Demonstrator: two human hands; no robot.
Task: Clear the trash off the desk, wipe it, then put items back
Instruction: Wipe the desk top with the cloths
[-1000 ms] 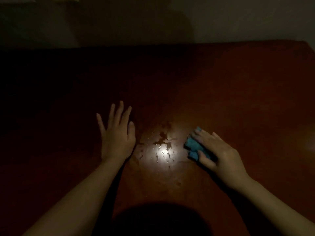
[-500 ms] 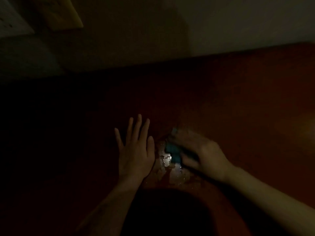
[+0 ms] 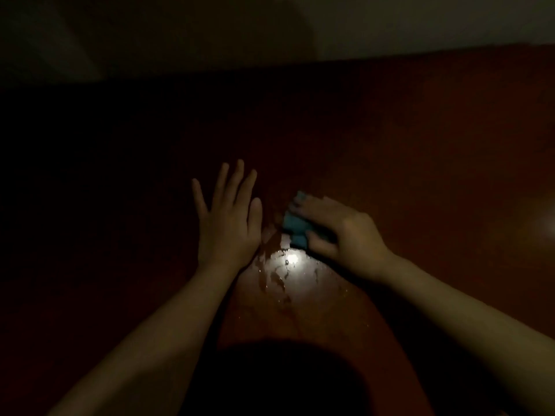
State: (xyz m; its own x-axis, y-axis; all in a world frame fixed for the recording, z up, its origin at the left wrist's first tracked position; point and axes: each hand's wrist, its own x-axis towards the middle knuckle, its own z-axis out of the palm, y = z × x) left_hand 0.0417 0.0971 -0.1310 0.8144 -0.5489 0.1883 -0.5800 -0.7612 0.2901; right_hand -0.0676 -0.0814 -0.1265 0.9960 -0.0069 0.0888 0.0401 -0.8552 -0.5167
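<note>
A dark red-brown wooden desk (image 3: 420, 151) fills the dim view. My left hand (image 3: 229, 223) lies flat on it, palm down, fingers straight and spread. Just to its right, my right hand (image 3: 339, 232) grips a folded teal cloth (image 3: 295, 228) and presses it on the desk, thumb curled along its near side. Wet streaks (image 3: 276, 274) glisten under a bright light spot right below the cloth.
A pale wall (image 3: 420, 22) runs behind the desk's far edge. The left part of the desk is lost in darkness. A round dark shadow (image 3: 270, 382) covers the near edge between my forearms.
My right hand slid the cloth left across the wet patch toward my left hand, then up a little. The left hand stayed flat. The view shifted.
</note>
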